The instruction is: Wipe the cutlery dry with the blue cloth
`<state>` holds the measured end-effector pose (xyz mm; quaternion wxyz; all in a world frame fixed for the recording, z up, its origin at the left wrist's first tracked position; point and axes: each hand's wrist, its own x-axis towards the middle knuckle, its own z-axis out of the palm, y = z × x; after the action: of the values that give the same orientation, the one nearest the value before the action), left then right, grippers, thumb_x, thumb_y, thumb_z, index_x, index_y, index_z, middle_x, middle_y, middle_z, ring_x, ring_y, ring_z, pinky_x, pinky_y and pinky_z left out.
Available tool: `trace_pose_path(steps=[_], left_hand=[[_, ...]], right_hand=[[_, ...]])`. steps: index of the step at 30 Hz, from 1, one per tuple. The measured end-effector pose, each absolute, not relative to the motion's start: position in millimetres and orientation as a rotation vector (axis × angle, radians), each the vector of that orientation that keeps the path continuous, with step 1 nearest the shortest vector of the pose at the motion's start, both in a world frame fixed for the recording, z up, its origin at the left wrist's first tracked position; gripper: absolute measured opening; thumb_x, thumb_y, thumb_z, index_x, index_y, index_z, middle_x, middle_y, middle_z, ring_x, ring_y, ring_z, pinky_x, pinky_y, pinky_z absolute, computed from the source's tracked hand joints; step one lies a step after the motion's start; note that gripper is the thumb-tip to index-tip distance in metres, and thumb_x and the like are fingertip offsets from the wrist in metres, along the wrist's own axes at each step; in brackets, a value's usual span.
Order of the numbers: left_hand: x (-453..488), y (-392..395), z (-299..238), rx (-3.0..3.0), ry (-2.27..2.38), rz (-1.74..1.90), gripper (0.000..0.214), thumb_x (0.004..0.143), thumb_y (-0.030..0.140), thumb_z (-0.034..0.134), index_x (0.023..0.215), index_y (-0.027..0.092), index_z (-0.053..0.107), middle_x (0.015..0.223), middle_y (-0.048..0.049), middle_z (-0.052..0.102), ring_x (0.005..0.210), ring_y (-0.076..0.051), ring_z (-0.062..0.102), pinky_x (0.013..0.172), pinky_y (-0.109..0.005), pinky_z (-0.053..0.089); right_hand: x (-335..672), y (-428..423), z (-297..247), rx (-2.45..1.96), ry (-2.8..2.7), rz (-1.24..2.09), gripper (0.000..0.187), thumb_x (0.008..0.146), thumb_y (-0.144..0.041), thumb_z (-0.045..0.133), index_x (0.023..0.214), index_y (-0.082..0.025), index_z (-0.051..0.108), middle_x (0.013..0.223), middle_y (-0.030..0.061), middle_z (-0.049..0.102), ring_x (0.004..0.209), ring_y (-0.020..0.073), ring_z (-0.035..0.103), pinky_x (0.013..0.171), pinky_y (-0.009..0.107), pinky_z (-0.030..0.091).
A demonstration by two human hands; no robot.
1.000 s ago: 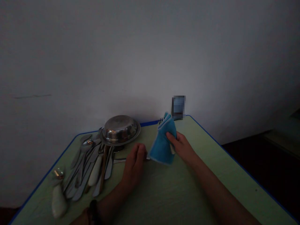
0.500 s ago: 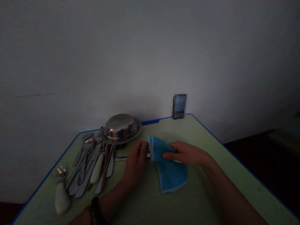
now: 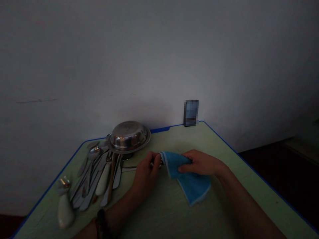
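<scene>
My left hand is closed around a metal piece of cutlery, apparently a fork, mostly hidden by my fingers and the cloth. In my right hand a blue cloth with a pale edge is pinched between thumb and fingers. The cloth's left end touches the cutlery beside my left fingertips, and its lower part hangs down over the table. Left of my left hand, a thin metal handle lies on the tabletop.
An upturned steel bowl sits at the back left of the green table. Several spoons and knives lie heaped before it. A white-handled utensil lies at the left. A phone-like device leans against the wall.
The cloth and my right hand have shifted slightly right and down. My left hand has moved a little right, and less of the metal cutlery shows between the hands.
</scene>
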<state>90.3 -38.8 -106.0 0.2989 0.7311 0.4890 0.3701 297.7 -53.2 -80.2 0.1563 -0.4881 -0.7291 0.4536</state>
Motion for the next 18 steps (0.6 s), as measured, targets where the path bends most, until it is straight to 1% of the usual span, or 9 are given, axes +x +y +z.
trace_pose_path(steps=[2, 4, 7, 10, 13, 16, 18], left_hand=[[89.7, -38.1, -107.4, 1.984, 1.285, 0.953, 0.024, 0.084, 0.034, 0.040, 0.066, 0.019, 0.046, 0.059, 0.0032, 0.050, 0.055, -0.013, 0.049, 0.053, -0.023, 0.036], [89.4, -38.2, -109.2, 2.012, 1.269, 0.929, 0.025, 0.083, 0.034, 0.042, 0.063, 0.019, 0.045, 0.055, 0.0045, 0.048, 0.051, -0.012, 0.046, 0.050, -0.023, 0.033], [89.7, -39.4, -111.2, 2.056, 1.227, 0.848, 0.027, 0.084, 0.035, 0.042, 0.062, 0.019, 0.045, 0.055, 0.0042, 0.049, 0.050, -0.012, 0.047, 0.050, -0.022, 0.032], [89.9, -41.1, -110.8, 2.140, 1.201, 0.709, 0.029, 0.086, 0.036, 0.037, 0.066, 0.018, 0.050, 0.057, 0.0022, 0.053, 0.053, -0.014, 0.051, 0.051, -0.023, 0.033], [89.3, -42.6, -108.4, 2.187, 1.206, 0.589, 0.033, 0.088, 0.036, 0.033, 0.068, 0.019, 0.054, 0.057, 0.0013, 0.056, 0.054, -0.015, 0.053, 0.052, -0.023, 0.032], [88.3, -43.0, -105.7, 2.156, 1.133, 0.611, 0.034, 0.088, 0.035, 0.033, 0.068, 0.018, 0.055, 0.058, 0.0014, 0.056, 0.056, -0.015, 0.053, 0.053, -0.023, 0.033], [88.0, -42.7, -104.5, 2.099, 1.078, 0.678, 0.032, 0.088, 0.033, 0.034, 0.071, 0.018, 0.056, 0.062, 0.0013, 0.057, 0.059, -0.015, 0.054, 0.056, -0.023, 0.036]], right_hand=[[290.8, -52.2, -82.4, -1.423, -2.123, 1.174, 0.032, 0.074, -0.045, 0.053, 0.060, -0.015, 0.054, 0.054, -0.0028, 0.047, 0.048, 0.0080, 0.043, 0.042, 0.018, 0.030], [286.4, -51.5, -84.6, -1.490, -2.123, 1.026, 0.042, 0.075, -0.051, 0.048, 0.053, -0.015, 0.051, 0.049, -0.0026, 0.044, 0.045, 0.0077, 0.041, 0.040, 0.019, 0.026], [284.4, -50.3, -88.2, -1.587, -2.110, 0.831, 0.052, 0.075, -0.059, 0.042, 0.046, -0.016, 0.047, 0.044, -0.0019, 0.041, 0.042, 0.0077, 0.038, 0.039, 0.021, 0.022], [284.8, -49.0, -90.9, -1.612, -2.113, 0.760, 0.051, 0.073, -0.059, 0.045, 0.046, -0.016, 0.049, 0.044, -0.0018, 0.043, 0.043, 0.0079, 0.039, 0.040, 0.022, 0.022], [285.1, -48.4, -90.2, -1.609, -2.112, 0.743, 0.047, 0.073, -0.055, 0.048, 0.048, -0.015, 0.050, 0.044, -0.0025, 0.044, 0.043, 0.0078, 0.040, 0.041, 0.022, 0.023], [286.0, -48.9, -86.3, -1.551, -2.094, 0.771, 0.042, 0.073, -0.052, 0.050, 0.053, -0.015, 0.053, 0.049, -0.0026, 0.047, 0.047, 0.0084, 0.043, 0.043, 0.021, 0.027], [286.9, -49.9, -83.3, -1.505, -2.077, 0.867, 0.040, 0.071, -0.053, 0.052, 0.060, -0.015, 0.056, 0.054, -0.0020, 0.051, 0.051, 0.0094, 0.046, 0.044, 0.020, 0.030]])
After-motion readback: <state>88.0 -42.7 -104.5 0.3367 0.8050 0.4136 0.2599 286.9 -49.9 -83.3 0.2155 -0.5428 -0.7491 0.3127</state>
